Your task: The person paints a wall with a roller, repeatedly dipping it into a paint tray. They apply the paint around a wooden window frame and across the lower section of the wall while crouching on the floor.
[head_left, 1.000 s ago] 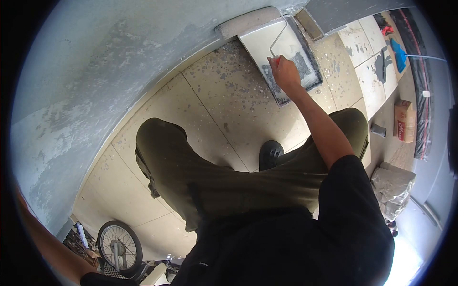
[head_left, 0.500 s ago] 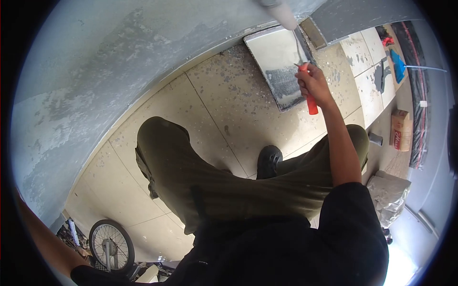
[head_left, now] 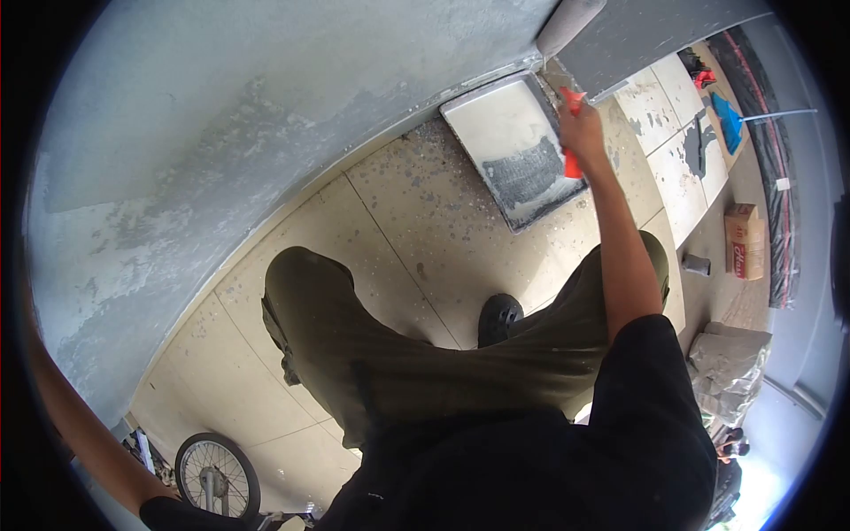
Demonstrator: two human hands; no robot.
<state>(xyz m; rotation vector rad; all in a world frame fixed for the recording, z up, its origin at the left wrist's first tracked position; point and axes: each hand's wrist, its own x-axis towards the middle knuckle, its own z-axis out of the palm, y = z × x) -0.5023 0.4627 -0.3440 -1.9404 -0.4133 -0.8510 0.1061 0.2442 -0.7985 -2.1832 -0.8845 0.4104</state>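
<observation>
Right hand (head_left: 582,133) had fingers wrapped round the roller handle (head_left: 574,166), seemingly over the tray's (head_left: 522,181) right edge; couldn't tell left hand's.

Roller (head_left: 569,25) now off the tray (head_left: 547,209)
</observation>
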